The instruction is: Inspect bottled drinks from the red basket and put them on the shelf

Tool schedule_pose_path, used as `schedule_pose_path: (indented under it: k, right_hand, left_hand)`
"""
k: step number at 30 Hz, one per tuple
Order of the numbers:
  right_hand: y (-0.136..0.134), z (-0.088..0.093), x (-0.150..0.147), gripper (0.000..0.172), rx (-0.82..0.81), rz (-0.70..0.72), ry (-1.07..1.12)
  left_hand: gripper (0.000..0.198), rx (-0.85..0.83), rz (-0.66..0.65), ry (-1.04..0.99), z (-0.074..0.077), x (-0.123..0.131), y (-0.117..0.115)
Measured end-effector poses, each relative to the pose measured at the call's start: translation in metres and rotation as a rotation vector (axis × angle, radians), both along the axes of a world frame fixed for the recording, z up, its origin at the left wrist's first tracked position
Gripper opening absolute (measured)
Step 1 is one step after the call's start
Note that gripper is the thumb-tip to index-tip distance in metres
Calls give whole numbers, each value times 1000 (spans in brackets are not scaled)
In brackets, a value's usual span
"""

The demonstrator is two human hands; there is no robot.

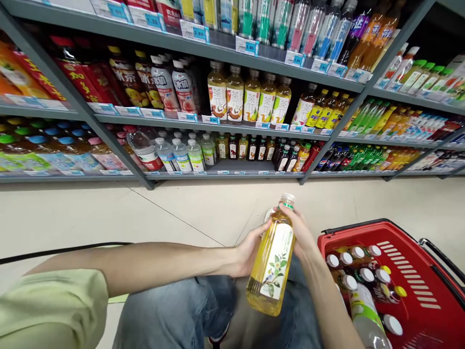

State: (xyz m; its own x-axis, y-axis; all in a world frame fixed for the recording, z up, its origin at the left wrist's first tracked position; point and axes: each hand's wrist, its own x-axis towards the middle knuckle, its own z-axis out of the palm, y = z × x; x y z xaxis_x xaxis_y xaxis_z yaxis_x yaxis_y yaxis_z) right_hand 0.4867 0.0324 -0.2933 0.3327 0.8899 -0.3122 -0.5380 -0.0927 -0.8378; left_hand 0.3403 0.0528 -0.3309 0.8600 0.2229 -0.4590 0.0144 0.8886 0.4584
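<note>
Both hands hold one tall bottle of yellow tea (272,264) with a white flowered label and a white cap, tilted over my knees. My left hand (250,252) grips its left side and my right hand (300,232) wraps its upper right side near the neck. To the right stands a red shopping basket (421,276) with several capped bottles lying in it.
Grey store shelves (218,123) full of drink bottles run across the view, with price tags along the edges. Matching yellow tea bottles (250,97) stand on the middle shelf. Pale tiled floor (181,208) lies between me and the shelves.
</note>
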Motion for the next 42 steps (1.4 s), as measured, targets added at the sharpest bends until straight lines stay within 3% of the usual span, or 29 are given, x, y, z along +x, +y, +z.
schedule_pose_path:
  k: [12, 21, 26, 31, 34, 39, 42]
  right_hand:
    - [0, 4, -1, 39, 23, -24, -98]
    - [-2, 4, 5, 40, 40, 12, -144]
    - [-8, 8, 10, 46, 30, 77, -275]
    - [-23, 17, 14, 47, 2, 284, -287]
    - [-29, 21, 11, 54, -46, 344, -328]
    - [-27, 18, -3, 49, 32, 283, -260]
    - [-20, 7, -12, 49, 4, 203, -277]
  left_hand:
    - [99, -105, -92, 18, 13, -2, 9]
    - [98, -2, -117, 58, 18, -4, 14]
    - [84, 226, -46, 124, 22, -10, 17]
    - [67, 877, -56, 131, 31, -29, 33]
    - [58, 1168, -66, 178, 36, -44, 44]
    - [72, 1350, 28, 344, 38, -61, 53]
    - [73, 1418, 112, 401, 53, -68, 49]
